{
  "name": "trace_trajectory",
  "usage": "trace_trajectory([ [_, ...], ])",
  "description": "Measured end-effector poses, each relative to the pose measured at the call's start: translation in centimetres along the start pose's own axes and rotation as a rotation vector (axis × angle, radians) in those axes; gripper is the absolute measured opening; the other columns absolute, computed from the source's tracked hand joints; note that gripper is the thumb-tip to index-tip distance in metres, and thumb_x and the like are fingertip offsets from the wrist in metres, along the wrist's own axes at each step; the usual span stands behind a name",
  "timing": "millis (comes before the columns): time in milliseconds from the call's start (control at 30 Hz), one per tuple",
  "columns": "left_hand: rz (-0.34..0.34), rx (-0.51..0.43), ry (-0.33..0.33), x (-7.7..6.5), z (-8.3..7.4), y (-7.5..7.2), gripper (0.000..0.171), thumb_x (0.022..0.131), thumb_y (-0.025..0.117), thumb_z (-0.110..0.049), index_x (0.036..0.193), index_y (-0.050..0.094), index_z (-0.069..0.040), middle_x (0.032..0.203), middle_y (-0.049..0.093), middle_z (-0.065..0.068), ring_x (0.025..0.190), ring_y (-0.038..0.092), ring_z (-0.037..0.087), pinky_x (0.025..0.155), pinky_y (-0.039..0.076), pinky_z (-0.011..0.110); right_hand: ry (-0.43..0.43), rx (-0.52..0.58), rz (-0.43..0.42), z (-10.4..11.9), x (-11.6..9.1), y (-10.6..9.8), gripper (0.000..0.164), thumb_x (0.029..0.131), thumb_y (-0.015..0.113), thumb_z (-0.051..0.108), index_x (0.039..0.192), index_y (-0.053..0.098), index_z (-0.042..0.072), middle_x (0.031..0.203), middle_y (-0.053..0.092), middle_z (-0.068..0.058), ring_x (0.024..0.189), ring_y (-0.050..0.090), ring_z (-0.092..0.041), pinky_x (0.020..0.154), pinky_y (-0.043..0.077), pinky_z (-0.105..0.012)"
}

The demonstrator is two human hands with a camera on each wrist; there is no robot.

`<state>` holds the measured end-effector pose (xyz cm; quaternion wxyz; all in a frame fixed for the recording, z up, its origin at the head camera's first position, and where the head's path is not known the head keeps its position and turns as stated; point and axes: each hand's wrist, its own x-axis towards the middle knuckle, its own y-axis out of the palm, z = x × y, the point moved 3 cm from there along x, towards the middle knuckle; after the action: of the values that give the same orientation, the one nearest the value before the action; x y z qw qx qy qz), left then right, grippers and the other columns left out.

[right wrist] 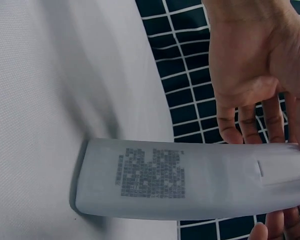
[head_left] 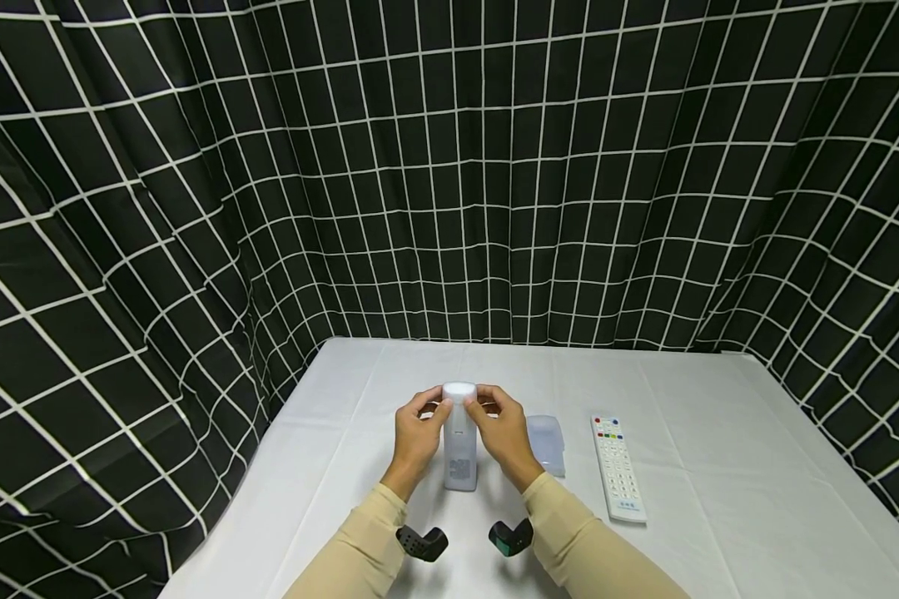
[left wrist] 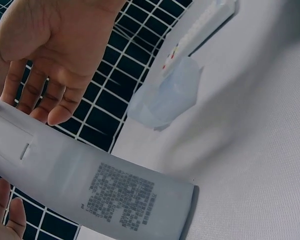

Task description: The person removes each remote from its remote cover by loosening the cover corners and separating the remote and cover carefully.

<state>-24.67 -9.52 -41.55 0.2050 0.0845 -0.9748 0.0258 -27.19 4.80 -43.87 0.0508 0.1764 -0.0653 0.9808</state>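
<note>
Both hands hold a pale grey remote control (head_left: 460, 449) by its upper end, its back face turned up. My left hand (head_left: 417, 426) grips the left edge, with the thumb on the back and the fingers at the side. On the right edge my right hand (head_left: 500, 426) grips in the same way, so the two thumbs lie near each other. A battery cover with a small slot and a block of dark print show on the back of the remote (left wrist: 75, 165). Its lower end (right wrist: 85, 177) is down at the white tablecloth, and the front face is hidden.
A translucent bluish sleeve (head_left: 545, 445) lies on the white-covered table (head_left: 389, 374), just right of my right hand. Farther right, a white remote with coloured buttons (head_left: 618, 470) lies face up. Black curtains with a white grid (head_left: 449, 166) stand behind the table and along both sides.
</note>
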Motion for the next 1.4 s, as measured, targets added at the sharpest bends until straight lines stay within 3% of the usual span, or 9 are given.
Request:
trace_trajectory([
  [100,0.002,-0.015,-0.01,0.1,0.4,0.0,0.025,0.087,0.066,0.004,0.112,0.066,0.009,0.1,0.064,0.021,0.087,0.056,0.029,0.072,0.045,0.025,-0.019,0.0,-0.001,0.0,-0.1,0.0,0.024,0.09,0.07,0.012,0.11,0.066,-0.001,0.094,0.064,-0.009,0.087,0.059,-0.027,0.079,0.045,-0.038],
  [200,-0.005,-0.028,-0.013,0.5,1.9,0.0,0.025,0.087,0.068,0.0,0.112,0.068,0.005,0.099,0.065,0.014,0.087,0.057,0.024,0.073,0.046,0.026,-0.034,-0.001,0.003,1.9,-0.7,-0.3,0.023,0.09,0.068,0.007,0.109,0.065,-0.005,0.094,0.064,-0.013,0.087,0.059,-0.03,0.078,0.045,-0.039],
  [367,-0.001,-0.031,0.012,0.4,1.5,0.0,0.026,0.087,0.068,0.002,0.113,0.067,0.006,0.098,0.065,0.016,0.087,0.058,0.025,0.074,0.046,0.03,-0.044,-0.001,0.012,4.6,-1.5,-0.6,0.023,0.089,0.065,-0.001,0.11,0.062,-0.011,0.095,0.063,-0.02,0.086,0.059,-0.029,0.076,0.045,-0.037],
  [433,0.003,-0.027,0.025,0.1,0.6,-0.1,0.026,0.087,0.066,0.004,0.113,0.066,0.009,0.099,0.064,0.02,0.088,0.058,0.028,0.074,0.046,0.033,-0.055,-0.002,0.015,4.4,-1.4,-0.6,0.025,0.089,0.066,-0.001,0.111,0.062,-0.01,0.095,0.063,-0.02,0.085,0.059,-0.029,0.074,0.045,-0.035],
  [700,0.023,-0.033,0.039,0.0,0.2,-0.1,0.03,0.09,0.064,0.002,0.118,0.061,0.011,0.102,0.063,0.02,0.093,0.057,0.035,0.076,0.048,0.033,-0.179,-0.012,0.007,0.8,-0.5,-0.2,0.036,0.089,0.069,0.003,0.124,0.061,0.004,0.097,0.064,-0.014,0.085,0.06,-0.032,0.068,0.046,-0.033],
  [900,0.043,-0.063,0.07,0.1,0.0,-0.1,0.031,0.092,0.062,0.002,0.121,0.06,0.011,0.103,0.063,0.021,0.094,0.057,0.029,0.075,0.048,0.026,-0.333,-0.034,-0.038,0.6,-0.6,-0.3,0.028,0.085,0.073,0.004,0.113,0.071,0.007,0.1,0.067,-0.006,0.088,0.063,-0.026,0.068,0.052,-0.034],
  [1100,0.042,-0.075,0.092,0.0,0.0,-0.1,0.029,0.091,0.062,0.003,0.118,0.062,0.012,0.1,0.063,0.022,0.091,0.057,0.021,0.074,0.048,0.025,-0.514,-0.031,-0.081,3.0,-0.9,-0.7,0.022,0.075,0.075,-0.01,0.097,0.073,-0.007,0.103,0.069,-0.017,0.093,0.065,-0.034,0.076,0.053,-0.03],
  [1233,0.033,-0.085,0.107,0.0,-0.1,0.0,0.027,0.091,0.063,0.003,0.116,0.063,0.012,0.099,0.063,0.024,0.091,0.058,0.022,0.073,0.048,0.023,-0.554,-0.019,-0.094,4.8,-1.3,-0.9,0.018,0.072,0.074,-0.017,0.09,0.072,-0.012,0.095,0.069,-0.022,0.089,0.066,-0.038,0.081,0.051,-0.023],
  [1400,0.016,-0.096,0.119,0.1,-0.1,0.1,0.025,0.09,0.064,0.005,0.113,0.064,0.013,0.097,0.064,0.026,0.089,0.059,0.022,0.074,0.049,0.023,-0.543,-0.015,-0.12,5.5,-1.2,-1.0,0.015,0.073,0.073,-0.018,0.086,0.072,-0.011,0.088,0.07,-0.021,0.081,0.068,-0.036,0.075,0.053,-0.027],
])
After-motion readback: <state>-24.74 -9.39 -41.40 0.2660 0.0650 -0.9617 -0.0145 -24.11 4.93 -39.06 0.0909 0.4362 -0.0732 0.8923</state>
